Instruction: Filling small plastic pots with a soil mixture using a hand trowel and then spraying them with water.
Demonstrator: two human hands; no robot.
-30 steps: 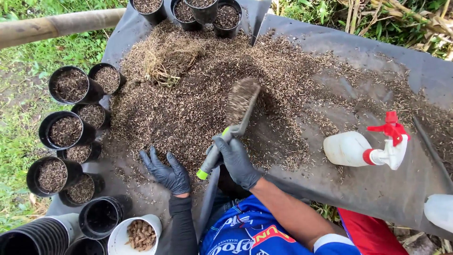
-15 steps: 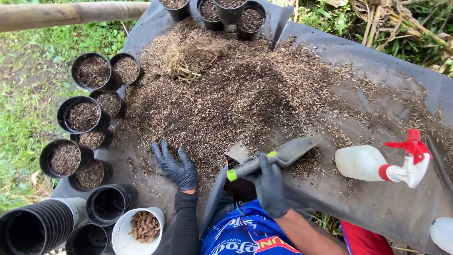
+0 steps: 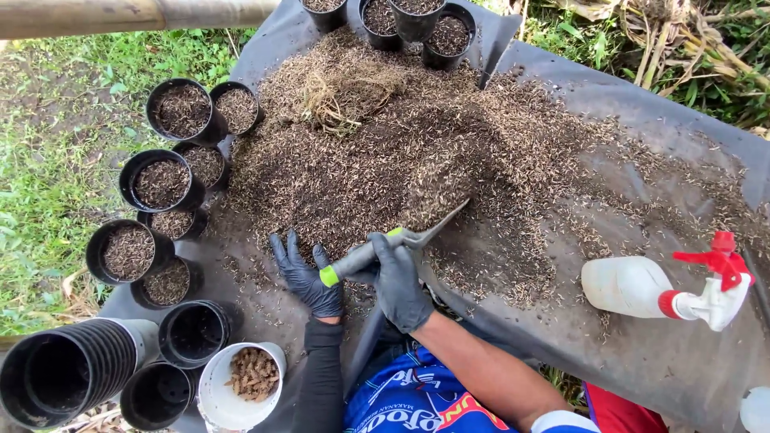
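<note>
Head view: trowel (image 3: 399, 238) blade pointing upper-right.

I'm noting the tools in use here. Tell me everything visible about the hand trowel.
The hand trowel has a grey handle with bright green bands at its butt and neck, and a narrow grey, metal-looking blade. The gloved right hand grips the handle. The blade points up and right, dug edge-on into the pile of brown potting mix on the dark sheet.
</note>
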